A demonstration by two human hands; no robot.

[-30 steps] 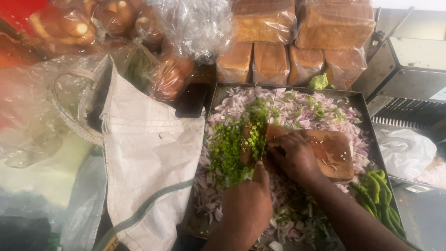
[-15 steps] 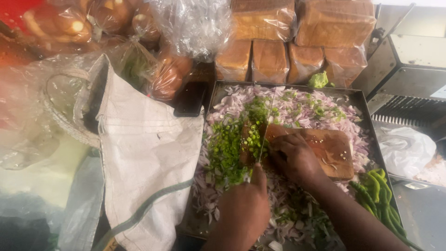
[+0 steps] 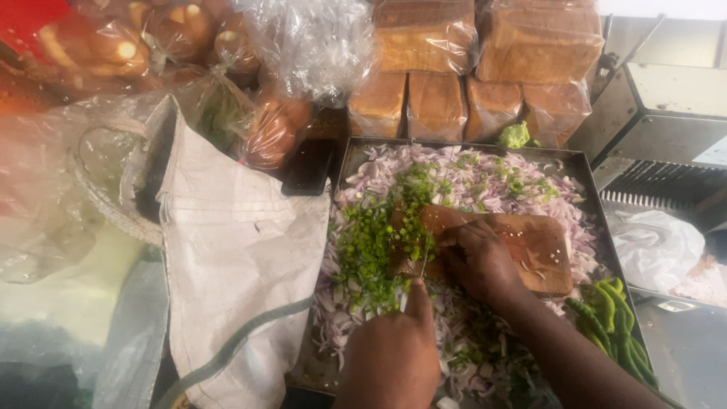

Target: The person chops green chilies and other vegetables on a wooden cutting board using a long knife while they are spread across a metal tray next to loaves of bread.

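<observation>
Green chopped chilli (image 3: 369, 250) lies heaped at the left end of the board (image 3: 522, 246), partly on the wood and partly spilled onto the chopped onion (image 3: 485, 178) around it, so the cut bits fall straight into the mix. The board itself sits on top of the onion inside the tray (image 3: 587, 170), which keeps everything over one container. The left hand (image 3: 394, 352), just below the board's left end, is clenched around what looks like a knife handle, the blade hidden among the chilli. The right hand (image 3: 478, 261) rests on the board with fingers curled down against it, steadying the pile; whether it pinches anything I cannot tell. Whole chillies (image 3: 612, 314) wait right of the board, near to hand. Bagged bread loaves (image 3: 454, 64) stand behind the tray; a white sack (image 3: 235, 257) lies left of it.
</observation>
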